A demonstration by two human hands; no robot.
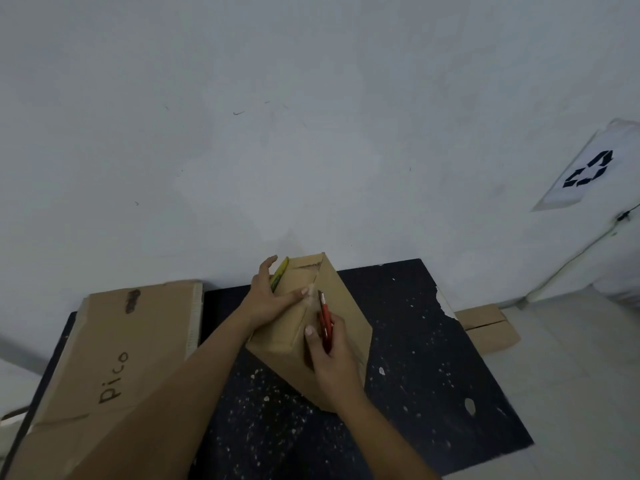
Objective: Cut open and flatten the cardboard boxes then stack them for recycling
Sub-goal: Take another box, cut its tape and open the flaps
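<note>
Both hands on box [341, 313] on desk [433, 341]: left hand [268, 299] spread flat, right hand [330, 355] gripping red cutter [324, 318].

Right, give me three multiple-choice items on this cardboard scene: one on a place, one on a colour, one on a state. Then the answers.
1. Where does the flattened cardboard marked "Pico" lie, seen from the camera?
A. left of the box being cut
B. right of it
C. on top of it

2. What colour is the cutter in the right hand?
A. blue
B. red-orange
C. green

3. What is the left hand doing?
A. hanging idle
B. gripping the cutter
C. resting flat on the box

Answers: 1 A, it lies at the table's left edge; 2 B, the handle shows red-orange between the fingers; 3 C, its fingers lie straight along the box top near the taped seam.
</note>
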